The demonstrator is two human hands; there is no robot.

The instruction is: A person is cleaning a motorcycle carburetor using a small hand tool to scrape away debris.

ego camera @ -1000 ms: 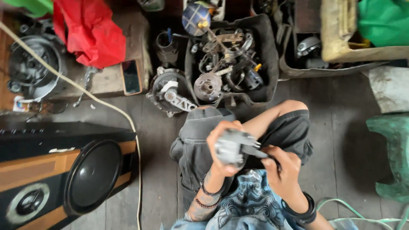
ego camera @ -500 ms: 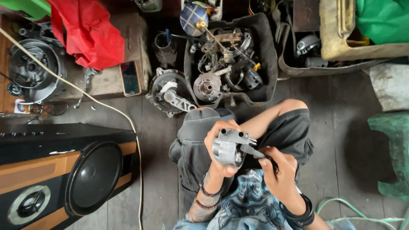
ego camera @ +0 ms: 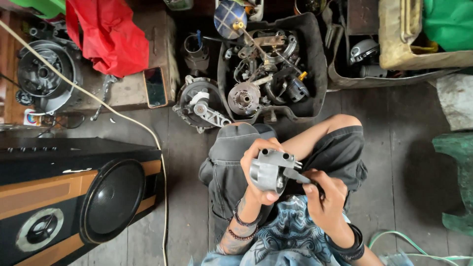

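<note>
Over the lap, just above the knees, a grey metal housing (ego camera: 269, 170) is gripped by the left hand (ego camera: 260, 170), fingers wrapped round its back and thumb tucked under, so that hand is closed on the part. A thin dark tool (ego camera: 301, 178), prob a screwdriver, is pinched in the right hand (ego camera: 326, 197), with its tip touching the housing's side near the small studs. For this bit to go well, the housing should prob be kept braced against the thigh so it isn't twisted by the tool, and the tip should be seated square before any force is applied, otherwise a slip toward the left thumb looks likely imo. Containers: a black tub (ego camera: 315, 74) on the floor ahead is crammed w/ greasy metal bits, incl. a round rotor-like disc (ego camera: 244, 98), brackets, wires and rods. A second dark tray (ego camera: 345, 81) to its right has a rounded grey cover and other pieces, not clear enough to be told apart. Beside the tub, a round engine cover (ego camera: 199, 104) is lying on the floorboards, and a phone (ego camera: 156, 86) is resting on a wooden block. A big speaker (ego camera: 79, 197) is parked at the left.
</note>
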